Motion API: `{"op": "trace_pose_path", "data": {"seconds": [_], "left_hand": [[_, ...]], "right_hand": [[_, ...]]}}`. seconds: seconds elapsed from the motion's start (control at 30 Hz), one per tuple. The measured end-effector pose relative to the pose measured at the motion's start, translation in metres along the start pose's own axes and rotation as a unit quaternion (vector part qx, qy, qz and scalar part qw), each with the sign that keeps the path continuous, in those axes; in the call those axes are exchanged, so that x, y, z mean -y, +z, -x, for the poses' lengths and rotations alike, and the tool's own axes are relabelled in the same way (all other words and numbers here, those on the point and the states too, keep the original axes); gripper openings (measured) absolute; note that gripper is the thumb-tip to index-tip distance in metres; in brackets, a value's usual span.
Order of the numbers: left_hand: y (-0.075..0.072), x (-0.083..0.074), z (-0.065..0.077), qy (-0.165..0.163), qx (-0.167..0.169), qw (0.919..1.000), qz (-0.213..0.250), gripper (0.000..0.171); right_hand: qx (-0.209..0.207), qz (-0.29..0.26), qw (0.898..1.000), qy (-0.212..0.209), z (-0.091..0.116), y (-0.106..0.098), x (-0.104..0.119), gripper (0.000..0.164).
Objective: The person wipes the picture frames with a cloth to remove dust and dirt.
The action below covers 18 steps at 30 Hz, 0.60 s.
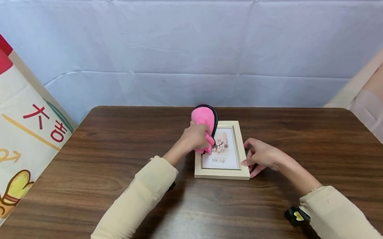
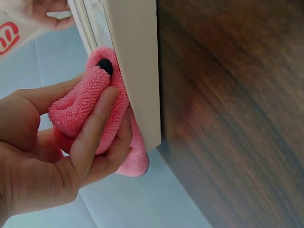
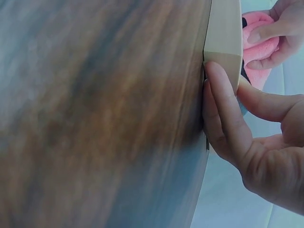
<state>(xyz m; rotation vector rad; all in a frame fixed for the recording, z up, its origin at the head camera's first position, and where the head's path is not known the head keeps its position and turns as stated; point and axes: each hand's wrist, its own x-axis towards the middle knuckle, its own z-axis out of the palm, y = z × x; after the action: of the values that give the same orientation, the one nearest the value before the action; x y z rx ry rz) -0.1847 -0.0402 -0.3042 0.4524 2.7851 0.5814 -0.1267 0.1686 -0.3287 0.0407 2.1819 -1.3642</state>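
A cream picture frame [image 1: 222,173] lies on the brown table with its picture of pale flowers and the words "free style" facing up. My left hand [image 1: 196,135] grips a bunched pink fluffy cloth [image 1: 204,115] with black edging, held against the frame's left side and part of its front. In the left wrist view, fingers curl round the folded cloth [image 2: 90,107] beside the frame's edge [image 2: 137,71]. My right hand [image 1: 263,155] holds the frame's lower right edge, thumb on top and fingers along the side, as the right wrist view also shows.
The wood-grain table [image 1: 116,153] extends around the frame. Behind it hangs a pale blue-white cloth backdrop [image 1: 176,46]. A printed sheet with red characters and drawings [image 1: 27,132] hangs at the left. A black wrist strap [image 1: 297,216] sits at the right sleeve.
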Motion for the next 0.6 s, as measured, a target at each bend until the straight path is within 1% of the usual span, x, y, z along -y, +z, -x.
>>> {"op": "trace_pose_path", "data": {"seconds": [0.1,0.3,0.4,0.5,0.6], "left_hand": [[0.001,0.000,0.005,0.010,0.002,0.9998,-0.014,0.027],[0.004,-0.001,0.016,0.019,0.017,0.9996,-0.009,0.027],[0.005,-0.001,0.020,0.023,0.021,0.9994,-0.015,0.027],[0.006,-0.001,0.024,0.022,0.022,0.9995,-0.007,0.025],[0.006,-0.001,0.026,0.018,0.021,0.9996,0.010,0.022]], "right_hand": [[0.000,0.001,1.000,0.001,0.000,-0.001,0.000,0.054],[0.003,0.003,1.000,0.004,0.000,-0.002,0.000,0.055],[0.004,0.003,1.000,0.004,0.000,-0.002,0.000,0.055],[0.005,0.002,1.000,0.004,0.000,-0.002,0.000,0.055],[0.005,0.001,1.000,0.005,0.000,-0.001,0.001,0.055]]}}
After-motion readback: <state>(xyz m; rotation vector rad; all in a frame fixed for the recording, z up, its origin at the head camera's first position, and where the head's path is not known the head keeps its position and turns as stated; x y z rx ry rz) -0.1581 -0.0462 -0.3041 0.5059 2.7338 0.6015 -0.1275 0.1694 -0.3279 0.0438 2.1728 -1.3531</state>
